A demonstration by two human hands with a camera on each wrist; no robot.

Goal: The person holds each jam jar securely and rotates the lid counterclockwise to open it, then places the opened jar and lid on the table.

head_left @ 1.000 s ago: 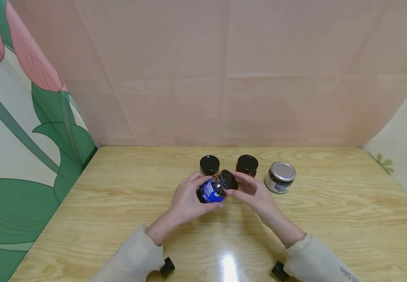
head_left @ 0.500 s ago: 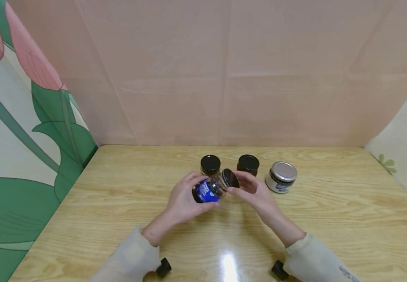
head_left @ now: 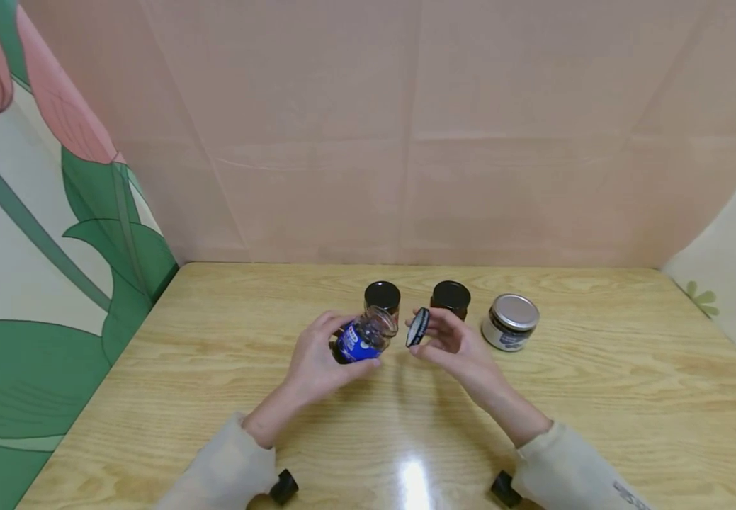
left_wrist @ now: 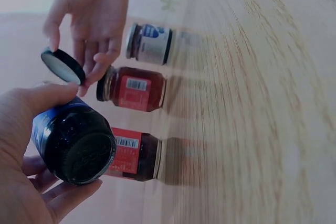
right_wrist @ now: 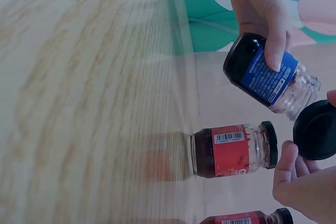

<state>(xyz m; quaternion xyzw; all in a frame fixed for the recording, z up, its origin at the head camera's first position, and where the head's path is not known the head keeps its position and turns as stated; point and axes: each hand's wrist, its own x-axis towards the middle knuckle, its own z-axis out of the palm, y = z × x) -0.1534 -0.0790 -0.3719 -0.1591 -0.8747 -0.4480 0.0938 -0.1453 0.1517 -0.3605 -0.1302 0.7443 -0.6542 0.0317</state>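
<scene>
My left hand (head_left: 315, 358) grips a glass jar (head_left: 360, 343) with a blue label, tilted with its uncovered mouth toward the right. Dark contents fill its lower part, as the right wrist view shows, while the glass near the neck is see-through. Between thumb and fingers, my right hand (head_left: 463, 350) pinches a black lid (head_left: 417, 327), its pale inner side facing the jar. A small gap separates lid and jar mouth. Both are held above the table, in front of two jars with black lids. In the left wrist view the dark base of the blue-labelled jar (left_wrist: 79, 145) faces the camera.
Behind the hands stand a black-lidded jar with a red label (right_wrist: 231, 150) and a second red-labelled jar (left_wrist: 137, 88). To their right is a squat jar (head_left: 511, 322) with a silver lid and pale label. The wood-grain table (head_left: 214, 340) ends at a pinkish backdrop (head_left: 316, 142).
The lid has come off the blue-labelled jar and is now apart from it in the right hand. The left hand has moved the jar leftward; the right hand has barely shifted.
</scene>
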